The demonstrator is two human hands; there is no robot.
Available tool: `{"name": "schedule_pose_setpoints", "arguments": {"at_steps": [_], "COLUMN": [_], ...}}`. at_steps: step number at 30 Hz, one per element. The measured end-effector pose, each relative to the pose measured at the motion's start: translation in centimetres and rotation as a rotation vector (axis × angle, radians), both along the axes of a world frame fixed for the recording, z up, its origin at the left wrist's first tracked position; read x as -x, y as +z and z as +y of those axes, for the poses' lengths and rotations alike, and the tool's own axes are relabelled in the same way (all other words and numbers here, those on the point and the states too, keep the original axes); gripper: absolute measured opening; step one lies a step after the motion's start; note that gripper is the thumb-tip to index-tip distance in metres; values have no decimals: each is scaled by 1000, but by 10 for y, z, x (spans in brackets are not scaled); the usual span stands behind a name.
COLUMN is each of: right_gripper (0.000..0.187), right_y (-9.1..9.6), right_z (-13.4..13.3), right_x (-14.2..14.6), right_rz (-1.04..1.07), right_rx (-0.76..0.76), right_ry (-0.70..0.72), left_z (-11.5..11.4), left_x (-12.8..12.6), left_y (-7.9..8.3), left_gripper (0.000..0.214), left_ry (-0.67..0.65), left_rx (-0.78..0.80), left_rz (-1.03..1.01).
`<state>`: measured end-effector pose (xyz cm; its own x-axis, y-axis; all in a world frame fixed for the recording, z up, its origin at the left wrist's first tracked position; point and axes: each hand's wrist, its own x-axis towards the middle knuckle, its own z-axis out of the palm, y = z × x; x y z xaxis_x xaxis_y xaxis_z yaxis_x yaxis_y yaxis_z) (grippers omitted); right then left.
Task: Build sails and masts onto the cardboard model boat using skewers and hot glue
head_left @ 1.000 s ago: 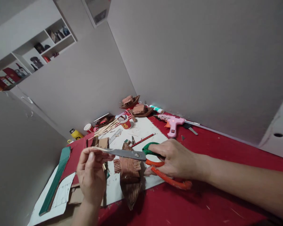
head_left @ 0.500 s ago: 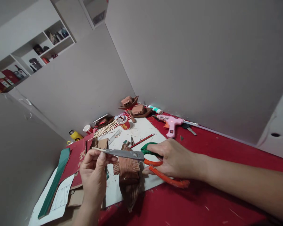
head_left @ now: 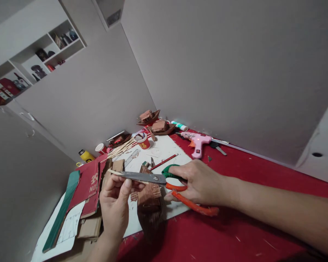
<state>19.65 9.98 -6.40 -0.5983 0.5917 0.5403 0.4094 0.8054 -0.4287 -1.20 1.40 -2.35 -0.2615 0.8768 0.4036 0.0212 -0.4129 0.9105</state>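
My right hand grips scissors with one green and one orange handle. Their blades point left and lie along a thin pale wooden stick, which my left hand pinches between thumb and fingers. Whether the blades are cutting into the stick I cannot tell. Beneath the scissors, a brown model boat with a ridged cover rests on a white board, partly hidden by my hands and the blades.
A pink glue gun lies at the right. Behind stand a red paper cup, a bundle of sticks and more model boats. A red pencil is on the board. Red cardboard and a green strip lie left.
My left hand has shifted slightly right along the blades, and more of the stick now shows beside them. The scissors have barely moved.
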Motion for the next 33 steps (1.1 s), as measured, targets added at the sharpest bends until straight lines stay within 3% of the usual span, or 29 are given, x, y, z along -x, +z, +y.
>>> {"name": "schedule_pose_setpoints", "arguments": {"at_steps": [12,20,27,33], "right_gripper": [52,46,47,47], "right_y": [-3,-1,5,7], "right_z": [2,3,1,0], "right_x": [1,1,1,0], "right_rz": [7,30,-52,-92], "right_rx": [14,132,62,59], "right_ry": [0,-18,-27,-28], "left_z": [5,6,9,7], "left_x": [5,6,12,12], "left_y": [7,12,13,8], "left_gripper": [13,11,9,25], "left_ry": [36,37,32,68], "left_rx": [3,6,-62,-87], "left_rz": [-44,-44,-16,60]}}
